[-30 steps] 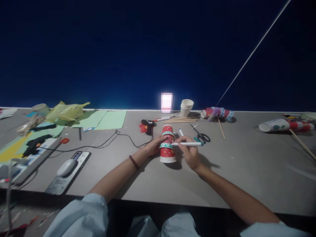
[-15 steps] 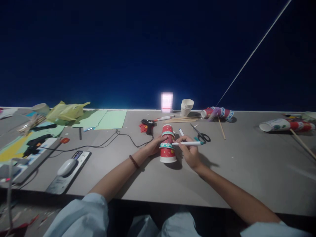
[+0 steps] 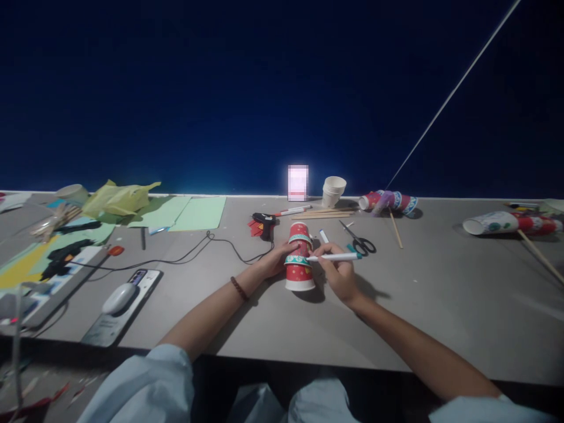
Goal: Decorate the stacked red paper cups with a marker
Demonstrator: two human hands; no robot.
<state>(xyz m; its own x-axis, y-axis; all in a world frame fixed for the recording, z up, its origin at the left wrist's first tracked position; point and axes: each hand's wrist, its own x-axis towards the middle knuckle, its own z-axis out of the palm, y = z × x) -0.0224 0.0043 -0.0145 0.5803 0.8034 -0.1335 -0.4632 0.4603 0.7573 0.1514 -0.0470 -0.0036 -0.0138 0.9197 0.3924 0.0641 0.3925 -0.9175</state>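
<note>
A stack of red patterned paper cups [image 3: 299,258] stands upside down on the grey table [image 3: 418,305]. My left hand [image 3: 273,261] is curled around its left side and steadies it. My right hand [image 3: 339,273] pinches a white marker with a teal cap [image 3: 337,257], its tip touching the right side of the cups. A second white marker [image 3: 323,236] lies just behind my right hand.
Black scissors [image 3: 360,242] and wooden sticks [image 3: 394,229] lie to the right, a glue gun [image 3: 265,222] with its cable behind the cups. White cups [image 3: 332,191], lying decorated cups [image 3: 390,202], green paper [image 3: 194,212], a phone [image 3: 121,305] and craft scraps fill the left.
</note>
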